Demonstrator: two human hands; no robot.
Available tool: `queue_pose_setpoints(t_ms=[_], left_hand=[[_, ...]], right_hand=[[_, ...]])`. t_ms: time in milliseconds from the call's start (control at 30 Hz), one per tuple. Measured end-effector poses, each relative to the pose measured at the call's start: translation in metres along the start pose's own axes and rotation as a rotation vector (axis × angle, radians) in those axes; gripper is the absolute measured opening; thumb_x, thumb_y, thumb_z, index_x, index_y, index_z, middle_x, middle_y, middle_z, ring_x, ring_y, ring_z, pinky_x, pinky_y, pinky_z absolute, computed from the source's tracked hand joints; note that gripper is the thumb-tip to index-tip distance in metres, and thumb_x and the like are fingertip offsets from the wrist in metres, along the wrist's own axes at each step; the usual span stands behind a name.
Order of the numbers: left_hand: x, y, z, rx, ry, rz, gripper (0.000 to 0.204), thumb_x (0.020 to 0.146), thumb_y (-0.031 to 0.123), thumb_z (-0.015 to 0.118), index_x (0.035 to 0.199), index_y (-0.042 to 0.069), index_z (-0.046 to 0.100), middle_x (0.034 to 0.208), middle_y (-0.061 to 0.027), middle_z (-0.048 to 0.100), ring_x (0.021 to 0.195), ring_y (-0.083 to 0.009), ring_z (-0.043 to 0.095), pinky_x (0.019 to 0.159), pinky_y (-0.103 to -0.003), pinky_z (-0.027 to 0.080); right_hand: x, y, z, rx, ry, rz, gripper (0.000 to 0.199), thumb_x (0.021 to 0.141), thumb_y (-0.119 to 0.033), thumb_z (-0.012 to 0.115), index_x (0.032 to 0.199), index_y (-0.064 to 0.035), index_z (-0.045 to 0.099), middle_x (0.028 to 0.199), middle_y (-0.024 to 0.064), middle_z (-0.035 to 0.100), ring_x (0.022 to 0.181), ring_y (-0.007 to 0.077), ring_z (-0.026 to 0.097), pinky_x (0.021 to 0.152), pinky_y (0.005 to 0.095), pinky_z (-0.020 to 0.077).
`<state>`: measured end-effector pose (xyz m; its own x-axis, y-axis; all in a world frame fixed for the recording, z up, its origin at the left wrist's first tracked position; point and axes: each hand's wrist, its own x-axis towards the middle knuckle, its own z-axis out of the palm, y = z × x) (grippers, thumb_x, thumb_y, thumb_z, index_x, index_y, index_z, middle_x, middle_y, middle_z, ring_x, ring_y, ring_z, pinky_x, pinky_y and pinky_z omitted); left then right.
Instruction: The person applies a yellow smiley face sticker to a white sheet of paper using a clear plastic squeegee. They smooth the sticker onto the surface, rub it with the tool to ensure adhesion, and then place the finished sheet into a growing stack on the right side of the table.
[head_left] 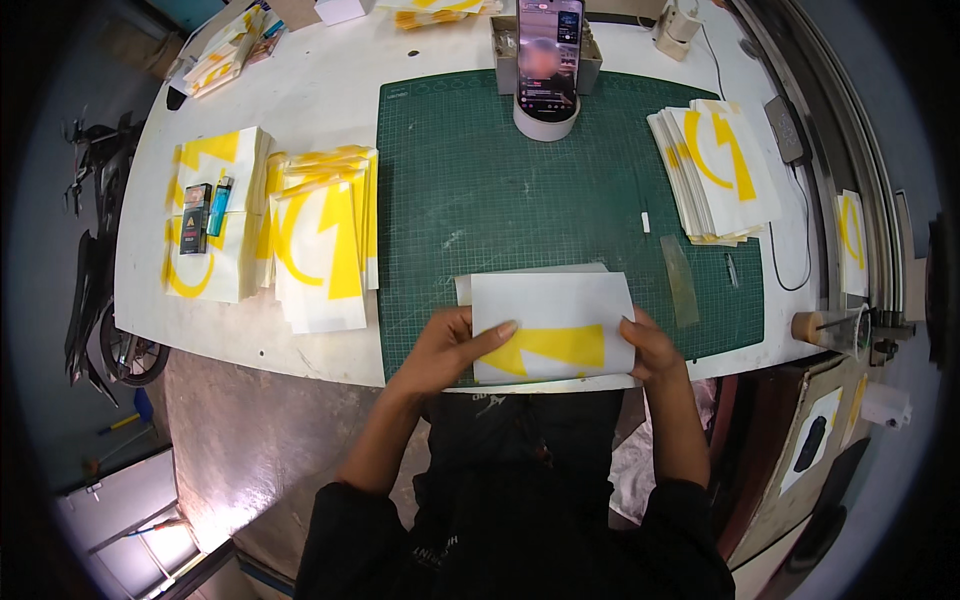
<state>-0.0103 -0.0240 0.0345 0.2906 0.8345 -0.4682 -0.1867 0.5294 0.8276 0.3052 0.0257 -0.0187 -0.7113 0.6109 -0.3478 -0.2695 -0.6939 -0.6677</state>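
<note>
A white paper sheet (pixel 553 300) with a yellow print on its lower half is held by both hands over the near edge of the green cutting mat (pixel 480 180). My left hand (pixel 440 348) grips its left side, thumb lying on top and fingers hidden underneath. At the right edge my right hand (pixel 655 350) pinches the sheet with its thumb in front. Behind the sheet's far edge shows a strip of greyish-white paper (pixel 464 290); whether it belongs to the same sheet I cannot tell.
Yellow-and-white printed stacks lie left (pixel 320 250), farther left (pixel 235 270) and right (pixel 715 160). A cigarette pack (pixel 194 220) and a teal lighter (pixel 220 207) rest on one. A phone (pixel 550 60) stands at the back. A translucent strip (pixel 680 282) lies on the mat's right.
</note>
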Motion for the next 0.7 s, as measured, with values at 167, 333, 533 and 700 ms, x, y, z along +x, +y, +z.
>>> queue_pose_setpoints(t_ms=[167, 333, 533, 700], left_hand=[[0.019, -0.008, -0.014, 0.084, 0.034, 0.079, 0.027, 0.105, 0.018, 0.068, 0.116, -0.005, 0.076, 0.108, -0.0098, 0.078, 0.097, -0.0135, 0.072, 0.089, -0.03, 0.057], [0.032, -0.013, -0.027, -0.244, -0.044, 0.067, 0.044, 0.112, 0.032, 0.055, 0.139, -0.002, 0.062, 0.129, -0.0136, 0.071, 0.117, -0.019, 0.069, 0.1, -0.035, 0.056], [0.032, -0.016, -0.029, -0.284, -0.057, 0.138, 0.057, 0.113, 0.034, 0.05, 0.159, 0.002, 0.038, 0.152, -0.0122, 0.055, 0.142, -0.0233, 0.055, 0.11, -0.041, 0.053], [0.029, -0.017, -0.034, -0.323, -0.143, 0.213, 0.046, 0.111, 0.031, 0.056, 0.142, -0.003, 0.057, 0.134, -0.0147, 0.068, 0.126, -0.0218, 0.066, 0.106, -0.039, 0.055]], right_hand=[[-0.009, -0.008, -0.006, -0.022, -0.045, -0.107, 0.065, 0.101, -0.03, 0.07, 0.15, 0.0069, 0.047, 0.136, 0.0163, 0.065, 0.129, 0.0217, 0.062, 0.104, 0.0336, 0.0523], [-0.027, 0.01, -0.019, -0.233, -0.058, -0.403, 0.066, 0.088, -0.013, 0.083, 0.144, 0.0076, 0.055, 0.129, 0.0145, 0.07, 0.124, 0.0204, 0.064, 0.107, 0.0352, 0.0468], [-0.022, -0.005, 0.037, -0.546, 0.222, -0.462, 0.069, 0.08, 0.007, 0.086, 0.142, 0.0059, 0.056, 0.13, 0.0174, 0.072, 0.124, 0.0223, 0.066, 0.108, 0.0399, 0.0488], [-0.001, -0.005, 0.021, -0.777, 0.347, -0.584, 0.043, 0.082, 0.01, 0.082, 0.123, 0.004, 0.07, 0.124, 0.0144, 0.073, 0.118, 0.0203, 0.068, 0.105, 0.0369, 0.0515]])
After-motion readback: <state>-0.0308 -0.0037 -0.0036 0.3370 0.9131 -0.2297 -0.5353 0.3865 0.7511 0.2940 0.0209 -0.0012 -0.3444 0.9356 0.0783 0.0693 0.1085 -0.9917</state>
